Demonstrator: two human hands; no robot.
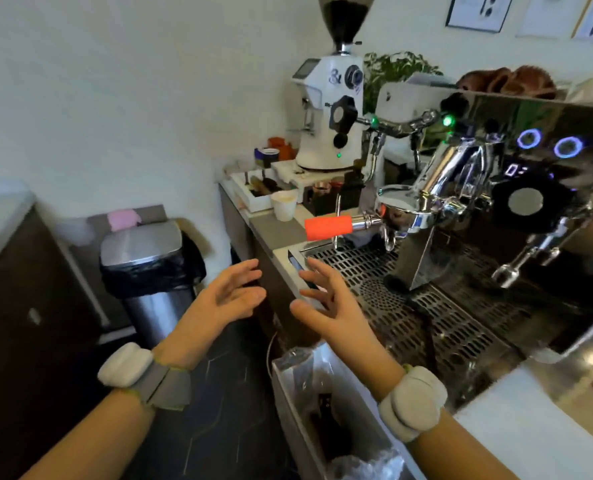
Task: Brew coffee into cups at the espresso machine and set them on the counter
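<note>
Both hands empty, fingers spread, palms turned toward each other, raised in front of the espresso machine [495, 209]. Left hand [225, 296] over the dark floor, just off the machine's front left corner; right hand [326, 303] over the left edge of the perforated drip tray [409, 306], touching nothing. Padded grey bands strapped on both wrists.

Portafilter with orange handle [328, 228] locked in the group head, handle pointing left, spouts above the bare tray. No cup under the spouts. One white paper cup [284, 204] standing on the surface [270, 230] left of the machine, near the orange handle but apart from it, just in front of a white tray [253, 199] of small tools. White coffee grinder [329, 112] behind it, hopper dark with beans, green light lit at its base. Blue ring lights glowing on the machine's front panel. Steam wand [523, 258] angled down on the right.

Steel pedal bin [146, 268] with black liner on the floor at left. Open plastic-lined container [326, 410] below the right wrist, dark contents inside, unclear what.
</note>
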